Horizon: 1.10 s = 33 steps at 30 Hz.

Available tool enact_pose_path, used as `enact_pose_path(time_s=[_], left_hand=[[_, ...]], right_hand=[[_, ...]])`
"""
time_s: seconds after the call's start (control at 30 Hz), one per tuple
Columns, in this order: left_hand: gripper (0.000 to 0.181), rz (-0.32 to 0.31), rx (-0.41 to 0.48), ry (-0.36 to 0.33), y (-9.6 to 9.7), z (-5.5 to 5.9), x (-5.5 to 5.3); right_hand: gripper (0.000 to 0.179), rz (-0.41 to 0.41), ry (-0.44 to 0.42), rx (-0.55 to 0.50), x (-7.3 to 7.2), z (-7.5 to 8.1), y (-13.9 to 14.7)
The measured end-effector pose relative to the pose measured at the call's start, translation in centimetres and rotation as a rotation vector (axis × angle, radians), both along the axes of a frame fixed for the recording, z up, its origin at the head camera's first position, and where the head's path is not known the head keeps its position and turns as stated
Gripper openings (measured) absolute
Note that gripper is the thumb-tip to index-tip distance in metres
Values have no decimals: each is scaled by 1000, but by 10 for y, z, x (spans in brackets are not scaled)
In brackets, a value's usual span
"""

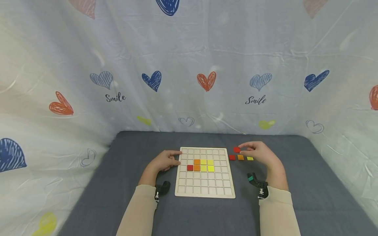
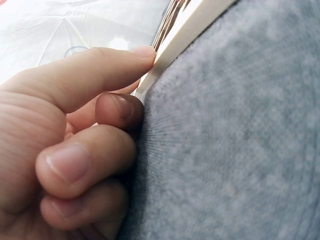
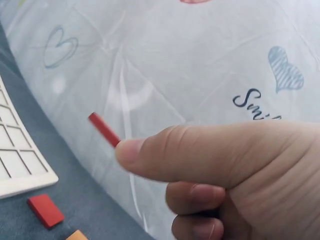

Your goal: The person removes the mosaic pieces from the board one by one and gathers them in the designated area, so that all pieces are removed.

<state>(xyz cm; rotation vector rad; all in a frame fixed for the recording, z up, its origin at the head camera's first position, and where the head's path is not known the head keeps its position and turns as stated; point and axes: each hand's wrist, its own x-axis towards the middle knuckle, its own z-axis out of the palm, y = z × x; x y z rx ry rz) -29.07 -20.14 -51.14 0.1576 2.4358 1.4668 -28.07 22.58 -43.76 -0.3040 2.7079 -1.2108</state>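
Observation:
A pale gridded board point(image 1: 205, 196) lies on the table. On it sit one red tile point(image 1: 190, 167), two orange tiles point(image 1: 197, 162) and several yellow tiles point(image 1: 210, 168). My left hand point(image 1: 162, 161) touches the board's left edge with thumb and index finger; in the left wrist view its other fingers point(image 2: 90, 160) are bent above the cloth. Beyond the board's right side, my right hand point(image 1: 261, 154) pinches a red tile point(image 3: 104, 129) between thumb and fingers, raised off the table. The index fingertip is hidden behind the thumb in the right wrist view.
Right of the board, a red tile point(image 1: 232, 157), an orange tile point(image 1: 240, 157) and a yellow tile point(image 1: 250, 158) lie in a row under the right hand. Grey cloth point(image 1: 203, 216) covers the table. A curtain point(image 1: 183, 98) printed with hearts hangs behind it.

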Motion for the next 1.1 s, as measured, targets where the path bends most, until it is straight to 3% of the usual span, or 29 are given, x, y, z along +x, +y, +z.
enact_pose_path(time_s=[0.2,0.47,0.67,0.83,1.1], left_hand=[[58,-1,5,5,-1,0,1],[58,-2,13,5,-1,0,2],[59,-7,15,-1,-1,1,1],[59,-17,19,0,-1,1,0],[59,-22,24,8,-2,1,0]], right_hand=[[32,32,-101,10,-4,-16,-2],[23,107,-124,73,-7,-33,-7],[19,91,-168,75,-7,-38,-13],[20,63,-179,85,-7,-36,-14],[25,18,-99,68,-4,-20,-13]])
